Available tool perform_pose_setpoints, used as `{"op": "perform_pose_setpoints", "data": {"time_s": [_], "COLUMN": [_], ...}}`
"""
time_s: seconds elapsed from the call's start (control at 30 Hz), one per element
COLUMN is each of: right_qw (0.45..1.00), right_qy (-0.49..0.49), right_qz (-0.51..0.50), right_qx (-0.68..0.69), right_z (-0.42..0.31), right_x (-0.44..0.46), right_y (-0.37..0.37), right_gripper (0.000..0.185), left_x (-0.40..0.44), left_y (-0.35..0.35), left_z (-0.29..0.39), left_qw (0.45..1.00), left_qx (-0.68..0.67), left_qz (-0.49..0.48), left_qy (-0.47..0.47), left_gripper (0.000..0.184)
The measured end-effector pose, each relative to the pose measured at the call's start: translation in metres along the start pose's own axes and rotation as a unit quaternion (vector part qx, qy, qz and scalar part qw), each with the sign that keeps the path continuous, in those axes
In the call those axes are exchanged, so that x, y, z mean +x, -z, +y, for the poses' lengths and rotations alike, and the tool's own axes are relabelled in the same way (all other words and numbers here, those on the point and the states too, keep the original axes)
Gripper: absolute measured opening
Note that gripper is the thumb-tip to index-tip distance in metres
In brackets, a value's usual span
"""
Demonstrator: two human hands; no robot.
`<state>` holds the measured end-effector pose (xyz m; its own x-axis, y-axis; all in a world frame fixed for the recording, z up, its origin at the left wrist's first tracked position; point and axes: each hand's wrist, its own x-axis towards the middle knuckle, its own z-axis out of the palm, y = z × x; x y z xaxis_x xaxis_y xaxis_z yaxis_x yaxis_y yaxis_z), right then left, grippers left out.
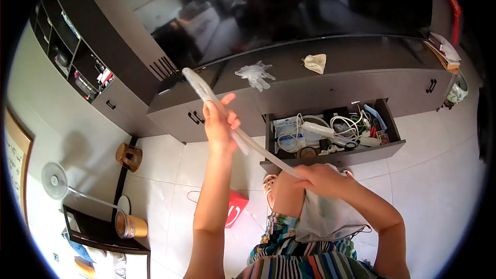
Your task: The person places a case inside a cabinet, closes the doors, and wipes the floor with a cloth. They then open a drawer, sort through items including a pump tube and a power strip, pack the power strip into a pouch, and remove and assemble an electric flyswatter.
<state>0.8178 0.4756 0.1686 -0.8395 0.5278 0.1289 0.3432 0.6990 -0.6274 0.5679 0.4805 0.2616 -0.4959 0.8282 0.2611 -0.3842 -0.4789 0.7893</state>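
Note:
My left hand (219, 124), raised in front of the cabinet, is closed around a pale translucent plastic tube (266, 155). Above that hand the tube doubles into a loop, and a loose end pokes out below it. One length slants down to my right hand (323, 180), whose fingers pinch it near my knee. Beneath the right hand, a whitish drawstring bag (323, 217) lies across my lap. Beyond both hands an open drawer (330, 157) holds a white power strip (316, 128), coiled white cables and small items. The palm side of the right hand is hidden.
On the low cabinet (361, 57) lie a crumpled clear plastic glove (256, 75) and a cream cloth (315, 63), below a large television (289, 10). A black router (168, 75) stands left. A red paper bag (236, 207) and a fan (55, 181) are on the left side.

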Motion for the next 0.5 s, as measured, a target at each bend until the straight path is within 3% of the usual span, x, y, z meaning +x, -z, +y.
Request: {"op": "perform_pose_setpoints", "data": {"time_s": [0.1, 0.13, 0.23, 0.3, 0.33, 0.37, 0.43, 0.5], "right_qw": [0.998, 0.997, 0.976, 0.964, 0.97, 0.969, 0.959, 0.963], "right_qy": [0.014, 0.013, 0.106, 0.113, 0.054, -0.001, 0.011, -0.015], "right_qz": [0.055, 0.071, 0.161, 0.242, 0.235, 0.227, 0.25, 0.24], "right_qx": [-0.018, -0.03, -0.099, -0.01, 0.043, 0.097, 0.13, 0.12], "right_z": [0.001, -0.002, -0.035, -0.033, -0.038, -0.044, -0.032, -0.032], "right_x": [-0.009, -0.014, -0.009, 0.009, 0.015, 0.018, 0.026, 0.027], "right_y": [0.008, 0.015, 0.051, 0.069, 0.083, 0.094, 0.09, 0.091], "right_gripper": [0.025, 0.024, 0.026, 0.026, 0.027, 0.028, 0.036, 0.039], "left_x": [0.003, -0.002, -0.029, -0.05, -0.064, -0.068, -0.068, -0.065], "left_y": [0.001, 0.0, -0.007, -0.02, -0.032, -0.037, -0.039, -0.033], "left_z": [-0.005, -0.012, -0.033, -0.034, -0.037, -0.034, -0.024, -0.02], "left_qw": [0.974, 0.943, 0.883, 0.848, 0.86, 0.849, 0.821, 0.816], "left_qx": [0.2, 0.314, 0.348, 0.216, 0.134, 0.183, 0.286, 0.233], "left_qz": [0.025, -0.008, -0.315, -0.472, -0.445, -0.432, -0.395, -0.402], "left_qy": [-0.102, -0.111, -0.02, 0.105, 0.213, 0.243, 0.296, 0.345], "left_gripper": [0.034, 0.041, 0.049, 0.046, 0.039, 0.038, 0.035, 0.029]}}
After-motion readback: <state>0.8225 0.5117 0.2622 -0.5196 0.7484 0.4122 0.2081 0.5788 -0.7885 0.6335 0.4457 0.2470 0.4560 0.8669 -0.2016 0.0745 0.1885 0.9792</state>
